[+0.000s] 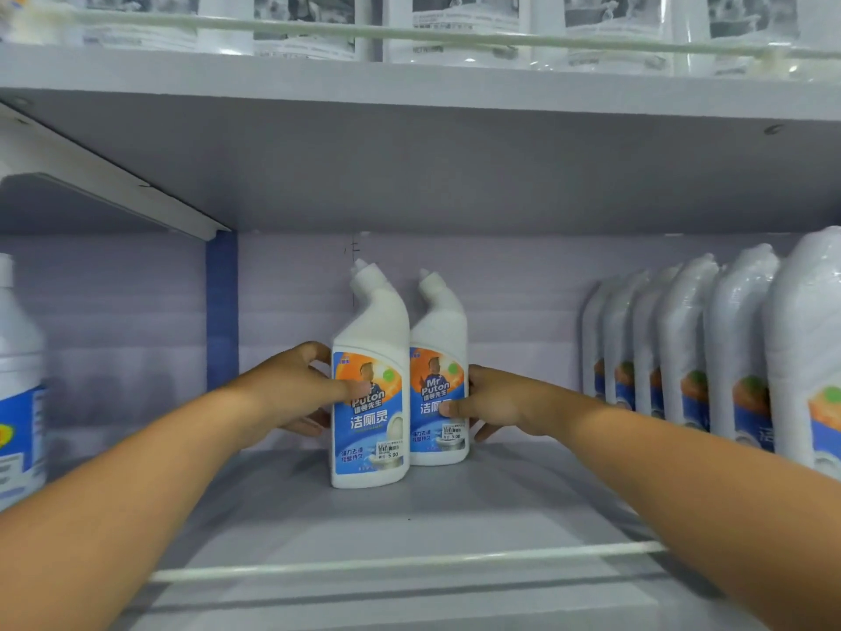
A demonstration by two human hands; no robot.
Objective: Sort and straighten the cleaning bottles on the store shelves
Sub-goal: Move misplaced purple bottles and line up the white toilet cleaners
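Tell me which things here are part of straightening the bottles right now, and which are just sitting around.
In the job: left bottle, left hand, right bottle, right hand.

Just sitting: bottle row at right, big bottle at far left, upper-shelf packs.

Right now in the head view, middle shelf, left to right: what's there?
Large blue-label bottle → blue upright post → left hand → left toilet-cleaner bottle → right toilet-cleaner bottle → right hand → row of shrink-wrapped bottles. Each hand has its grip on the bottle next to it.
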